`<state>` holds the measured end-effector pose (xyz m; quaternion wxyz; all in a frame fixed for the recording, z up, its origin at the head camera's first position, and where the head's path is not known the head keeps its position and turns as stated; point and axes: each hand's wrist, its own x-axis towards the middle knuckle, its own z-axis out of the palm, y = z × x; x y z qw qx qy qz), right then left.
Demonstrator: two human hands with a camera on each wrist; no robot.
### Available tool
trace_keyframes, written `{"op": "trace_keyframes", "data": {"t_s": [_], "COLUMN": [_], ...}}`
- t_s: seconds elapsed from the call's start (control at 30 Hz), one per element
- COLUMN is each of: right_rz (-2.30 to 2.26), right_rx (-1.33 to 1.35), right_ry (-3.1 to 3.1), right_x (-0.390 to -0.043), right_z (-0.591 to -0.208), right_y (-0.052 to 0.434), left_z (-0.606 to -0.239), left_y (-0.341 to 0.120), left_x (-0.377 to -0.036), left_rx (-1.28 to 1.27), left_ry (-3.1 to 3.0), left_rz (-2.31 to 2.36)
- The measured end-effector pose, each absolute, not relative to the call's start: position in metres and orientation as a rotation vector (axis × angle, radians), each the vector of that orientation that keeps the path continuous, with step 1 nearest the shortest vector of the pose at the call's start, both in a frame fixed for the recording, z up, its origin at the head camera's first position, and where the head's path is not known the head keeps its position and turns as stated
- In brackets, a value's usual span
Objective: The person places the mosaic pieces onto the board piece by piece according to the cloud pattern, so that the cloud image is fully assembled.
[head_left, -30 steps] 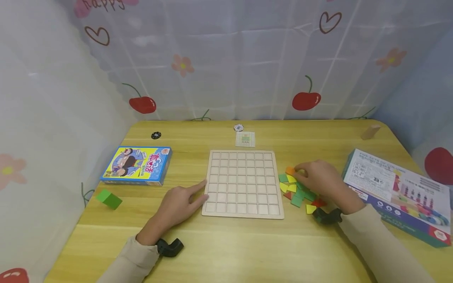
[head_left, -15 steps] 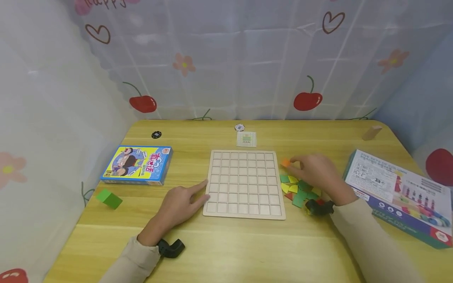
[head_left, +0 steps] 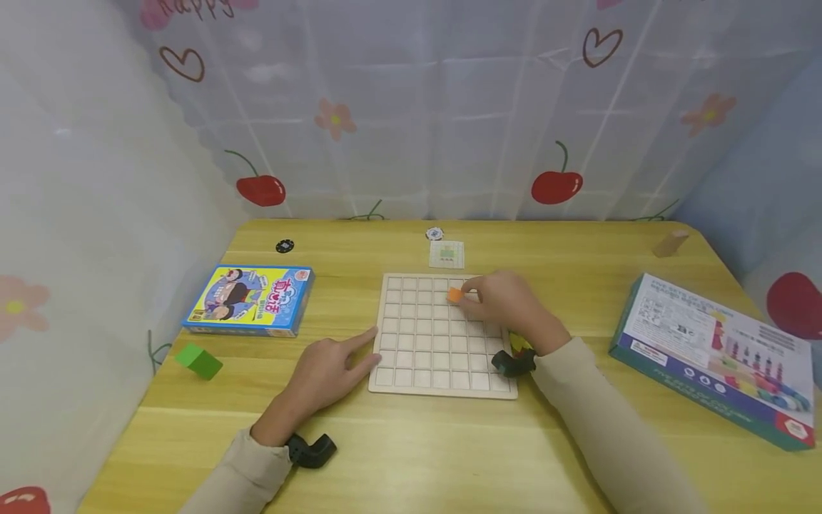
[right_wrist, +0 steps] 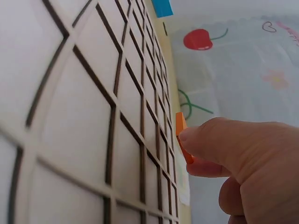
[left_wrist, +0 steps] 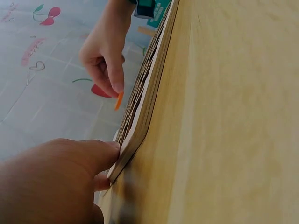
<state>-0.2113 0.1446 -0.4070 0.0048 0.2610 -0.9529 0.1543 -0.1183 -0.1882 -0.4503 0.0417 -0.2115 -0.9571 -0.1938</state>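
Note:
A wooden grid board [head_left: 424,343] lies flat on the table, its square cells showing no tiles. Over its upper right part, my right hand [head_left: 514,307] pinches an orange tile [head_left: 455,295] between thumb and fingers. The right wrist view shows the orange tile [right_wrist: 183,140] held edge-on, just above the cells. Against the board's left edge, my left hand [head_left: 324,375] rests with thumb and index finger extended. Yellow tiles [head_left: 519,343] peek out beside the right wrist; that arm hides the rest of the pile. Behind the board lies a small patterned card [head_left: 447,254].
A blue and yellow game box [head_left: 250,300] and a green block [head_left: 199,362] are on the left. To the right lies a large printed box [head_left: 713,357], with a wooden block [head_left: 671,243] behind it. A black chip [head_left: 285,245] and a white chip [head_left: 434,233] lie at the back.
My right hand has carried the orange tile leftward from the tile pile to over the board. The left hand has stayed at the board's edge.

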Motion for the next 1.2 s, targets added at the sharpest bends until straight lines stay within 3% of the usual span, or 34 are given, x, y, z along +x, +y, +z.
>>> {"op": "trace_keyframes", "data": {"t_s": [0.4, 1.2], "right_rz": [0.434, 0.608], "right_rx": [1.001, 0.832], "right_ry": [-2.906, -2.999], "right_x": [-0.219, -0.219], "right_z": [-0.419, -0.420], "right_y": [0.128, 0.130], "left_z": [-0.452, -0.451], "left_y": [-0.187, -0.187], "left_x": [-0.118, -0.119], "left_rx": [-0.651, -0.642], "left_ry": [-2.911, -2.919], "left_rz": [-0.585, -0.575]}}
